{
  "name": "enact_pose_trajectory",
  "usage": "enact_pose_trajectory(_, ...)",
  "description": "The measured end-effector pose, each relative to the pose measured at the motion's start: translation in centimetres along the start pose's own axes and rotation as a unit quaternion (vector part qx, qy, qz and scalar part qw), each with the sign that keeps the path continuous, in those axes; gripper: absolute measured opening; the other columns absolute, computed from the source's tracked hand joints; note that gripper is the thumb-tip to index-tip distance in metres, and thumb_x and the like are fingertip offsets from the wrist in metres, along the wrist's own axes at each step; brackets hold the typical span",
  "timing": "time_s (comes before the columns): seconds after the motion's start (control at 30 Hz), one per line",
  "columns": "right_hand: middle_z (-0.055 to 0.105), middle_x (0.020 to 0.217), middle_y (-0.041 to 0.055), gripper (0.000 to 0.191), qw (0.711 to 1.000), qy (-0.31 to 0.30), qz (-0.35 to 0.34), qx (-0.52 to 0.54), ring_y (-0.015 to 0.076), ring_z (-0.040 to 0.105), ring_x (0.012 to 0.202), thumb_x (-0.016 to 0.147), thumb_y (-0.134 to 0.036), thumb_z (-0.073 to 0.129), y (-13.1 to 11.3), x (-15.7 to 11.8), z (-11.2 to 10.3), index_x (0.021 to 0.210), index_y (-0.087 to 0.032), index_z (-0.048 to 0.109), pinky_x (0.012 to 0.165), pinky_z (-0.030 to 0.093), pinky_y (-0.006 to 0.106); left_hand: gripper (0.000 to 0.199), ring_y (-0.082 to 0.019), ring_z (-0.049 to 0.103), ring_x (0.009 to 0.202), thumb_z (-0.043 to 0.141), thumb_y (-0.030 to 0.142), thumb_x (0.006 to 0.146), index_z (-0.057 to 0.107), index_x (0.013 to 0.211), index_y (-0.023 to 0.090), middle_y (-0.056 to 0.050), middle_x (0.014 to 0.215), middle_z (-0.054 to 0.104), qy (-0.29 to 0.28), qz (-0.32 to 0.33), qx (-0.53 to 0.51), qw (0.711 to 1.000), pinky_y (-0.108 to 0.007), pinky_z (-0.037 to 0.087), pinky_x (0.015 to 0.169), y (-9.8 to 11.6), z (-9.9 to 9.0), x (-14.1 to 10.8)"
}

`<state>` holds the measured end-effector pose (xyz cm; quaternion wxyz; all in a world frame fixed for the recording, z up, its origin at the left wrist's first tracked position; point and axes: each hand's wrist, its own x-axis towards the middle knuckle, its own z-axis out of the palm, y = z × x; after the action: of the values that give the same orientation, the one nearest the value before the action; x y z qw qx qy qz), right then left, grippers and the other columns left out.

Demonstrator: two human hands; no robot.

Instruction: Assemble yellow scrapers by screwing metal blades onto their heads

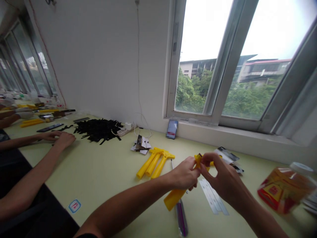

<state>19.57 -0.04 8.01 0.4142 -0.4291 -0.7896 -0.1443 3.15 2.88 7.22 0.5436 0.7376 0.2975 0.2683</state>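
My left hand [184, 173] is wrapped round a yellow plastic handle [175, 198], its tube end pointing down toward me. At the handle's head my right hand [223, 175] has thumb and fingers pinched together; whatever they grip is too small to make out. Under the held handle lies a screwdriver [182, 218] with a grey and purple grip, its shaft running away from me. Several flat metal strips [214, 198] rest on the table below my right hand. Left of my hands are three more yellow T-shaped handles [155, 162], side by side.
A large jar [284, 188] with a red label stands at the right. Small cardboard packaging [141, 144], a power strip [125, 129] and a heap of black strips [99, 129] lie farther back. A co-worker's hands [61, 137] are at the left. Behind the table [111, 175] is a window.
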Motion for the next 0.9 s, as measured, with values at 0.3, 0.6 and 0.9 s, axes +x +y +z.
enact_pose_trajectory(0.3, 0.059, 0.072, -0.0018, 0.009, 0.995, 0.052, 0.08, -0.021, 0.0135, 0.057, 0.059, 0.083, -0.027, 0.056, 1.4, 0.3, -1.8, 0.088, -0.024, 0.05, 0.057, 0.047, 0.025, 0.032, -0.022, 0.06, 0.102, 0.05, 0.022, 0.088, 0.059, 0.12, 0.023, -0.006, 0.127, 0.055, 0.206, 0.134, 0.344, 0.906, -0.035, 0.049, 0.092, 0.0, -1.4, 0.0)
enact_pose_trajectory(0.6, 0.053, 0.071, -0.0016, 0.008, 0.999, -0.036, 0.023, -0.027, 0.0148, 0.054, 0.062, 0.083, -0.016, 0.052, -0.1, 0.1, -1.0, 0.084, -0.022, 0.046, 0.06, 0.043, 0.028, 0.025, -0.022, 0.064, 0.091, 0.044, 0.019, 0.09, 0.058, 0.111, 0.023, -0.005, 0.138, 0.05, 0.204, 0.139, 0.521, 0.817, -0.034, 0.053, 0.069, 1.0, -1.2, -0.7)
enact_pose_trajectory(0.9, 0.055, 0.076, 0.0021, 0.011, 0.997, -0.057, -0.002, -0.06, 0.019, 0.051, 0.07, 0.084, -0.012, 0.051, -0.4, 0.0, -0.4, 0.086, -0.021, 0.045, 0.067, 0.041, 0.033, 0.028, -0.021, 0.064, 0.089, 0.04, 0.015, 0.09, 0.059, 0.11, 0.021, -0.007, 0.136, 0.051, 0.163, 0.164, 0.553, 0.801, -0.031, 0.052, 0.068, 1.8, -0.6, -1.4)
